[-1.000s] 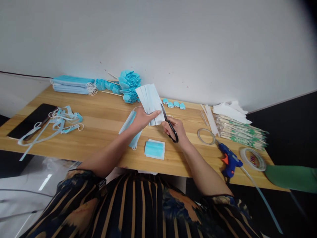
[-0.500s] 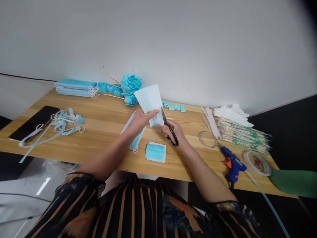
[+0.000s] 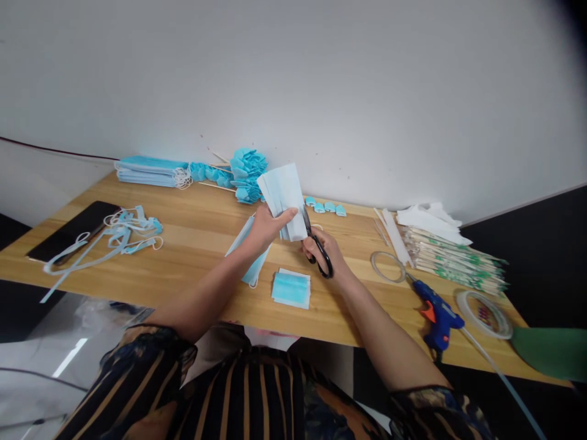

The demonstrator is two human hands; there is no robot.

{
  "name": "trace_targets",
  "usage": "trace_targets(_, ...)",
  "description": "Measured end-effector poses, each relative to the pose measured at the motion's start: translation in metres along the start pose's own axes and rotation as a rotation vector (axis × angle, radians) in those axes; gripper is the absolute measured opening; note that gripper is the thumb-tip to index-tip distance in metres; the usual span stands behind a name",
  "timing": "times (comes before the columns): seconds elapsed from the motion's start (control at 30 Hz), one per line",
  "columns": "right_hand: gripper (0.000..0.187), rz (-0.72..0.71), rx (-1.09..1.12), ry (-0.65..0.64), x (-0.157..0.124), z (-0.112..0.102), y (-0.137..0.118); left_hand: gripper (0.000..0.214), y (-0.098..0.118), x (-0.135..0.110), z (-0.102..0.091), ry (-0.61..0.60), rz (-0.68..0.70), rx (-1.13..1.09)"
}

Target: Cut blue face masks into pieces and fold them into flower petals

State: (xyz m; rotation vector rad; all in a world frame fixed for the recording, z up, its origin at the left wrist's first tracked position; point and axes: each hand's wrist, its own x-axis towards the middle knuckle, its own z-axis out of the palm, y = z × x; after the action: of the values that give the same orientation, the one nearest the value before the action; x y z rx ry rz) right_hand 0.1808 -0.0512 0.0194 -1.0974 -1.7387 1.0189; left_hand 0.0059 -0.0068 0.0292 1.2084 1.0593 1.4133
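Observation:
Pinched in my left hand (image 3: pixel 271 227) is a pale blue pleated face mask piece (image 3: pixel 285 194), raised above the table, its layers fanned slightly at the top. My right hand (image 3: pixel 324 247) grips black-handled scissors (image 3: pixel 326 263) by the loops, and the blades lie along the piece's right edge. Below my hands rests a small stack of cut blue mask pieces (image 3: pixel 291 289). A blue face mask (image 3: pixel 250 260) lies flat under my left forearm, partly hidden by it. Small folded blue pieces (image 3: pixel 329 208) sit in a row beyond my right hand.
Along the back left are stacked masks (image 3: pixel 149 171) and blue mask-cloth flowers (image 3: pixel 248 174) on sticks. Cut ear loops and strips (image 3: pixel 132 229) lie by a black phone (image 3: pixel 76 231). At right are a blue glue gun (image 3: pixel 441 322), packaged sticks (image 3: pixel 454 260) and a tape roll (image 3: pixel 484 314).
The view has shifted slightly, so everything sits a little lower and to the right. The mask piece's layers look more spread. Both hands keep their holds.

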Motion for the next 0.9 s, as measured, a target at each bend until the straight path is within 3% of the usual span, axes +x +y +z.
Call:
trace_targets(0.23,0.063,-0.012,0.057,-0.005,-0.0009,-0.0004,-0.0024,0.041,0.0029,-0.0049,0.0033,-0.084,-0.027,0.024)
trace_targets(0.6,0.062,0.020,0.067,0.025,-0.0015,0.0017,-0.0021,0.042,0.0043,-0.0078,0.0035,-0.089,-0.025,0.018)
trace_targets(0.9,0.065,0.031,0.058,0.026,-0.0018,0.0040,-0.0025,0.040,-0.0011,-0.0072,0.0066,-0.085,-0.103,-0.056)
